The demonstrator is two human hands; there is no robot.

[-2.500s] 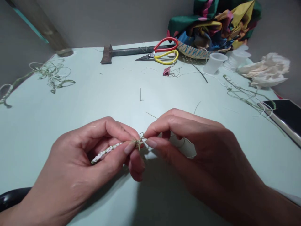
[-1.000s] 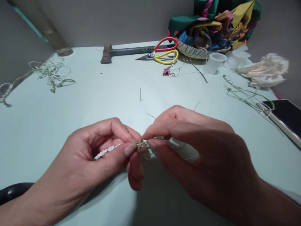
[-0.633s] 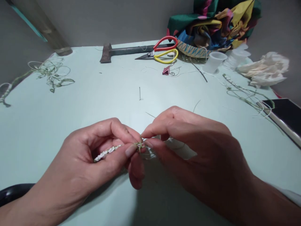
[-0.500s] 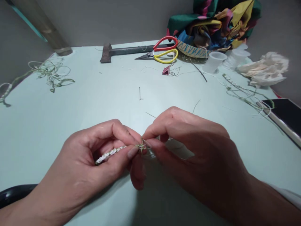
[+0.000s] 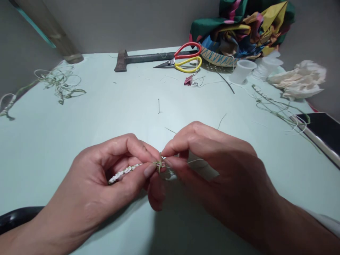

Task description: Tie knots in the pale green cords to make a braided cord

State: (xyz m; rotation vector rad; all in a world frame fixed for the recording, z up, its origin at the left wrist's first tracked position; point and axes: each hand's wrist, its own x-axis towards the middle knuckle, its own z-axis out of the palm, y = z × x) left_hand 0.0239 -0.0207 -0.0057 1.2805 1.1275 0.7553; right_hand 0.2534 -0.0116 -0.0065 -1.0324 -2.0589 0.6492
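A thin white-and-green braided cord runs through my left hand, whose thumb and forefinger pinch it near its right end. Loose green strands loop and cross just past those fingertips. My right hand meets the left one there, its thumb and forefinger closed on the green strands. Fine thread ends show behind and below the right fingers. Much of the cord is hidden inside the left palm.
Farther back lie a nail, a hammer, scissors and a pink binder clip. Tangled cords lie left, more cords right. Plastic cups, crumpled tissue, a cloth-filled basket and a dark notebook stand rightward.
Both hands keep their pinch at the same spot. The right fingertips and the green strands have shifted very slightly; the whole view has drifted a little.
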